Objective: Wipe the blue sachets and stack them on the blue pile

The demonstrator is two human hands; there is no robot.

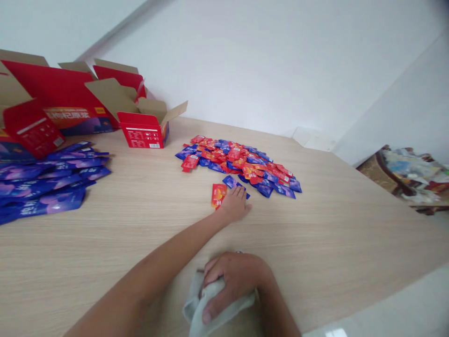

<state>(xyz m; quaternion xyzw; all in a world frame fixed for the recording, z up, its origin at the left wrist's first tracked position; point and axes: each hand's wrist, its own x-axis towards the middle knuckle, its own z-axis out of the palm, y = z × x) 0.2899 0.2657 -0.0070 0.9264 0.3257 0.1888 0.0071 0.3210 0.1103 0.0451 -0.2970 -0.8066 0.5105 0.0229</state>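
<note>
My left hand (pixel 233 204) lies flat on the light wood-grain table (pixel 315 224), its fingertips on a blue sachet (pixel 230 181) and beside a red-orange sachet (pixel 219 195). It does not visibly grip either one. Just beyond it spreads a heap of mixed red and blue sachets (pixel 238 161). Nearer my body, my right hand (pixel 233 283) is closed over a crumpled grey cloth (pixel 210 304) on the table.
Open red cardboard boxes (pixel 143 128) stand at the back left, next to a heap of long purple packets (pixel 49 180). White walls rise behind the table. Past its right edge lies a patterned pile of assorted items (pixel 407 175).
</note>
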